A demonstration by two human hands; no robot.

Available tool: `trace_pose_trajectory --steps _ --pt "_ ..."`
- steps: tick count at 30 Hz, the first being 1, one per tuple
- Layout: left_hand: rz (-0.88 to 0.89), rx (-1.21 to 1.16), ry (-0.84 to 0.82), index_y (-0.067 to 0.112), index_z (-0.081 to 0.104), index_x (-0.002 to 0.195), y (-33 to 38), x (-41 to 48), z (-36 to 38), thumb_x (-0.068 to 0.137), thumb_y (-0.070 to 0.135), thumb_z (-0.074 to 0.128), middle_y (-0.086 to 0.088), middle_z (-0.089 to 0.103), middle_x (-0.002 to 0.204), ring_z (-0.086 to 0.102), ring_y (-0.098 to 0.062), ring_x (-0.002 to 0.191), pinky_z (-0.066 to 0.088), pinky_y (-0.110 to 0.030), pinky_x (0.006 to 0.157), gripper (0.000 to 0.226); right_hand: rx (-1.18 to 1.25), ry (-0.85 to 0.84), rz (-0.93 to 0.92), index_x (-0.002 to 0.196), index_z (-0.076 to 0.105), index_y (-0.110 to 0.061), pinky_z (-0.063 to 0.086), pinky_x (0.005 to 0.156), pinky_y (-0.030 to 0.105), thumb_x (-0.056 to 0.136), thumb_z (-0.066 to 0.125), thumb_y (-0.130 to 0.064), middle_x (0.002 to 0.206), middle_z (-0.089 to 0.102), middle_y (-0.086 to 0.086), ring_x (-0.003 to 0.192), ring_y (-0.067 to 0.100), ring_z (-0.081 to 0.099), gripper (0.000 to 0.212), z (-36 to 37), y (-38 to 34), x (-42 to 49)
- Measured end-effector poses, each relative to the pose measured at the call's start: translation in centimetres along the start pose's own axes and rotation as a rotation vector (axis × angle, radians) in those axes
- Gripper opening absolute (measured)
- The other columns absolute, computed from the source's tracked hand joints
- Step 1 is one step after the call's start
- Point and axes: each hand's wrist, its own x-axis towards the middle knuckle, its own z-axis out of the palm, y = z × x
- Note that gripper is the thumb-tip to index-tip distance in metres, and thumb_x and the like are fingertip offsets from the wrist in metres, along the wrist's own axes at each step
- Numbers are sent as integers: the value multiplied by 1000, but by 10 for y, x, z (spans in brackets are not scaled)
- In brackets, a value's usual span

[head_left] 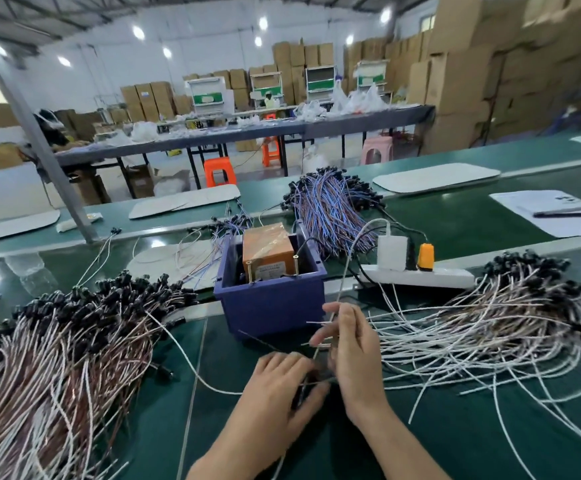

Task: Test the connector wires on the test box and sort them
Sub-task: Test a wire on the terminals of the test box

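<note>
Left hand, right hand pinch one connector wire, worktop front edge; splay ends before test box.

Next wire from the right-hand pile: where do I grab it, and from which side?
Probably pinch one white tail where the right-hand pile fans out, coming in from the near left, beside the right hand. There the tails lie spread and separate, while the black connectors bunch tightly at the far edge.
</note>
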Motion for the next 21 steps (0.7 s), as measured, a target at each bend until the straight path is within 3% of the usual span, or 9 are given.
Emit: trace_pose_trajectory --steps 6,9,12,17,21 --pt "37 36 87 34 72 106 0 1 4 93 51 51 13 62 102 57 -10 94 44 -24 83 30 169 -15 89 105 63 -10 23 34 21 109 36 -30 65 67 12 34 9 28 34 -6 -1 6" --pt "-32 -23 64 34 73 103 -1 1 3 93 55 47 16 63 108 54 -8 103 43 -27 92 35 227 12 120 104 63 -10 24 34 20 109 36 -31 65 67 12 33 8 27 35 -10 0 11" --pt "-46 -46 62 33 72 99 0 1 3 93 58 40 23 64 106 49 1 105 32 -18 96 41 277 27 127 102 63 -9 25 34 19 110 36 -30 63 65 10 32 8 27 35 -12 -2 14" --pt "45 44 223 29 72 87 1 1 3 92 43 50 23 66 82 53 0 79 39 -18 79 26 342 57 118 104 63 -8 25 34 19 110 36 -31 60 60 7 33 7 26 36 -18 -3 20" --pt "88 121 228 27 76 88 -1 3 5 103 49 37 18 62 76 55 -3 66 44 -19 64 47 300 134 60 106 62 -15 27 36 21 109 37 -33 66 60 6 38 9 31 31 -25 -8 21"
